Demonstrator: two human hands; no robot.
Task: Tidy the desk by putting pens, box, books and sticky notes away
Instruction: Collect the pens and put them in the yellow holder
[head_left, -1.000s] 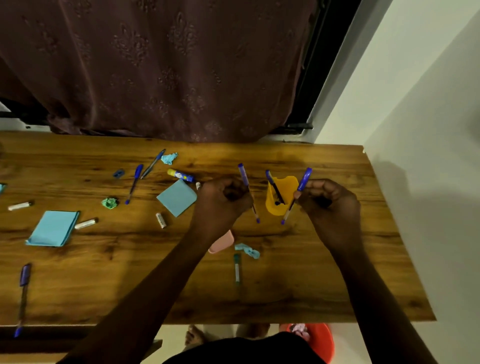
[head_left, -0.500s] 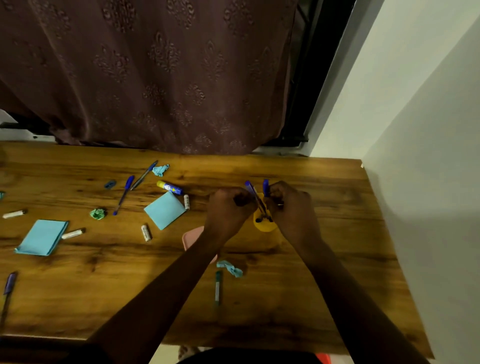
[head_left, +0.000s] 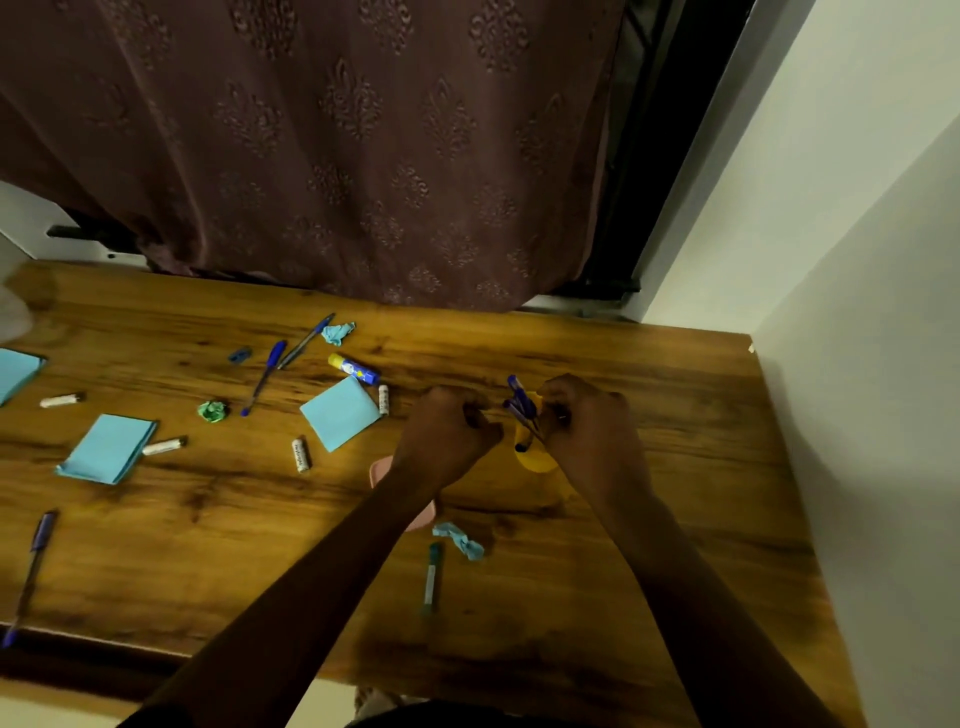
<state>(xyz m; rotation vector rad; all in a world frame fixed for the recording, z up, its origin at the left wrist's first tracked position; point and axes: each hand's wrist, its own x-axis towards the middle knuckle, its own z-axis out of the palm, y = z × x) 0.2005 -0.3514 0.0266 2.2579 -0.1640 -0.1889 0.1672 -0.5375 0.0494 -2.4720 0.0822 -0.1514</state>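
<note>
A yellow pen cup (head_left: 535, 460) stands on the wooden desk (head_left: 685, 467), with several blue pens (head_left: 517, 402) leaning in it. My right hand (head_left: 587, 426) curls over the cup's right side, its fingertips on the pens. Just left of the cup is my left hand (head_left: 447, 431), its fingers curled, with nothing seen in it. Loose blue pens (head_left: 265, 376) (head_left: 31, 566) and a green pen (head_left: 431, 577) lie on the desk. Blue sticky-note pads (head_left: 340, 420) (head_left: 106, 449) lie to the left.
A glue stick (head_left: 353, 368), small white tubes (head_left: 300, 454) and crumpled paper balls (head_left: 213, 410) (head_left: 460, 540) are scattered around. A pink object (head_left: 378, 474) lies partly under my left forearm. A curtain (head_left: 337, 156) hangs behind the desk and a wall (head_left: 857, 415) borders its right edge.
Both hands carried a blue pen each to the yellow cup. The pens now stand in it, and my left hand has drawn slightly away to the left.
</note>
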